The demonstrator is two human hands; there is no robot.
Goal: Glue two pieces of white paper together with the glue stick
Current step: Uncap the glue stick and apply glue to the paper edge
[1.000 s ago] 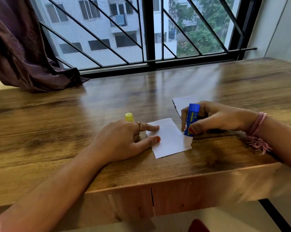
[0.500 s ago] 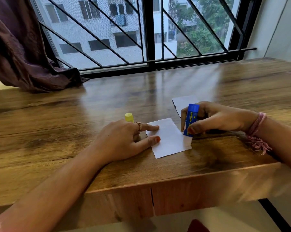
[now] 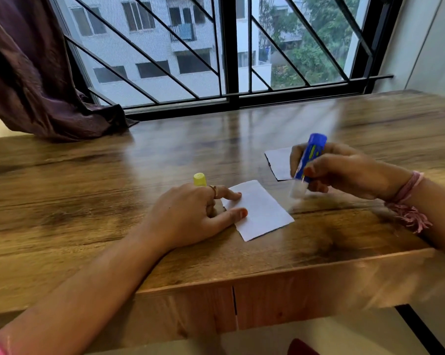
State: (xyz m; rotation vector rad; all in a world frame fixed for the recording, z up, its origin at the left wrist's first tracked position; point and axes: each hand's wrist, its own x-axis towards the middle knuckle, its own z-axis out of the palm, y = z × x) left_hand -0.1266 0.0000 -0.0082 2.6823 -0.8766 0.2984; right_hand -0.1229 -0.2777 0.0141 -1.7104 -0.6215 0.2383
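A white paper piece (image 3: 261,211) lies flat on the wooden table (image 3: 114,201). My left hand (image 3: 190,216) presses its left edge with straight fingers. My right hand (image 3: 344,170) grips the blue glue stick (image 3: 309,157), tilted, its white glue tip (image 3: 298,189) pointing down just above the table, right of the paper. A second white paper piece (image 3: 279,162) lies farther back, partly hidden behind my right hand. The yellow cap (image 3: 199,179) stands upright behind my left hand.
A dark curtain (image 3: 37,73) hangs over the table's back left corner. A barred window (image 3: 229,52) runs along the far edge. The table's front edge (image 3: 293,270) is close below the near paper.
My right hand has lifted the glue stick off the near paper's right edge and carried it up and to the right. The left hand and both papers have stayed put.
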